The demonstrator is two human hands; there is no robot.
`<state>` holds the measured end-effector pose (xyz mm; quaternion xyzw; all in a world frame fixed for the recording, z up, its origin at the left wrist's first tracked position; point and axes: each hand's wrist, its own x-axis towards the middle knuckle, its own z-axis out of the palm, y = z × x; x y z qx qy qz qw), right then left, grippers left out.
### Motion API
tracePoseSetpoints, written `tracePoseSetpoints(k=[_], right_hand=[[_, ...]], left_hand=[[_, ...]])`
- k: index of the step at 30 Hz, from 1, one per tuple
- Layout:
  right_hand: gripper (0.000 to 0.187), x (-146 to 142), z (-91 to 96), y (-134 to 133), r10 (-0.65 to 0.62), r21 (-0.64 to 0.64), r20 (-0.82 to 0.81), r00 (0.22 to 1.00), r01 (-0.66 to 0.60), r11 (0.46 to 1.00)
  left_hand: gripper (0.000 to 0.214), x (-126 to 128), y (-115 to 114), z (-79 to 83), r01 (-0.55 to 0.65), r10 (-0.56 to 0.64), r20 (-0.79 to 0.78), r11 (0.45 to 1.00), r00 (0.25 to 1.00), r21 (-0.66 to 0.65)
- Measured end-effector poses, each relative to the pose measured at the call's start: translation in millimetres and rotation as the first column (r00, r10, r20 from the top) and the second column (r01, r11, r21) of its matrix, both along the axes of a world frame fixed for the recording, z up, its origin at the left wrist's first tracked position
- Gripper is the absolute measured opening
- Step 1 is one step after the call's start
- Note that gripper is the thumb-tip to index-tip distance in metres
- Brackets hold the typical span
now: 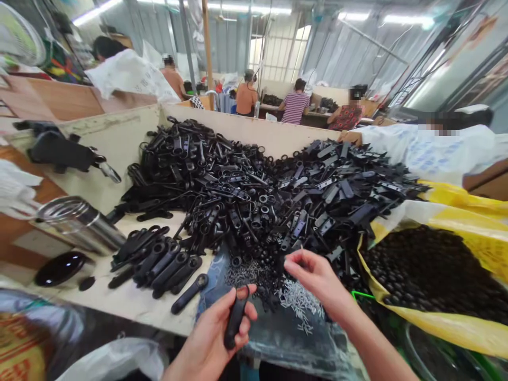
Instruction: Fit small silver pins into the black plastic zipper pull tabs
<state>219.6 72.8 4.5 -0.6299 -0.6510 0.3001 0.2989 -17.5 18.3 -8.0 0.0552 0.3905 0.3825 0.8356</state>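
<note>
My left hand (224, 328) is closed around a black plastic handle (237, 320) with an open ring at its top end. The handle stands nearly upright in the fingers. My right hand (313, 275) is raised over the small parts, thumb and fingertips pinched together; what they hold, if anything, is too small to make out. Below it lies a pile of silvery pins (299, 299). Just left of that are black round caps (272, 259) and a heap of small metal springs or screws (242, 274). A single finished-looking black handle (190, 293) lies left of my hands.
Large heaps of black ringed parts (198, 159) and black flat parts (337, 180) fill the bench. Rows of black handles (159, 264) lie left, near a steel cup (81, 225). A yellow sack (440, 323) of black beads stands right. Several people work behind the bench wall (246, 124).
</note>
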Motion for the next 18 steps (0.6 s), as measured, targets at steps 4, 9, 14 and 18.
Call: tracePoseSetpoints(k=[4,9,14,18], right_hand=[[0.024,-36,-12.2,-57,0.071,0.084,-0.191,0.979,-0.056,0.995],[0.033,-51,-21.7,-78,0.275,0.404,-0.084,0.958,-0.22,0.888],[0.031,-45,-25.9,-79,0.29,0.454,0.0,0.957,-0.259,0.853],[0.029,-42,-27.6,-82,0.297,0.452,0.061,0.953,-0.291,0.843]], left_hand=[[0.05,10,-13,2.5,0.018,0.013,-0.211,0.989,0.977,0.147],[0.066,16,-23,5.5,0.056,-0.014,-0.309,0.99,0.951,0.128],[0.056,14,-27,6.8,0.051,-0.022,-0.347,0.996,0.938,0.074],[0.057,14,-29,7.9,0.095,-0.06,-0.38,0.993,0.923,0.074]])
